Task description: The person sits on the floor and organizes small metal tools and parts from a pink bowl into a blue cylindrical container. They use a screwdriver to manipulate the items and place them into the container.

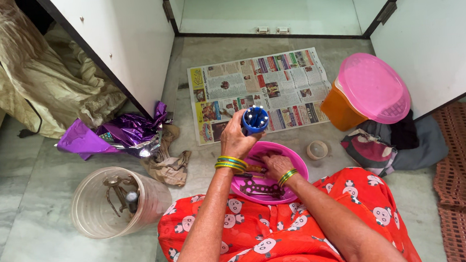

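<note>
Item one: my left hand (237, 140), raised above the lap, fingers wrapped tight around a blue cylindrical holder (255, 118), its open top facing the camera with small pale tips showing inside.

Item two: my right hand (276, 163), lying inside the pink dish (298, 167) on my lap, fingers curled down among dark metal tools (262, 189); I cannot tell whether it grips one.

Item three: clear plastic jar (92, 206), on its side on the floor to my left (rusty metal pieces inside).

Item four: newspaper sheet (260, 93), spread flat on the floor ahead.

Item five: orange tub (338, 111) with a pink lid (373, 88), right of the newspaper.

Item six: crumpled purple foil (114, 135), by the cabinet door.
</note>
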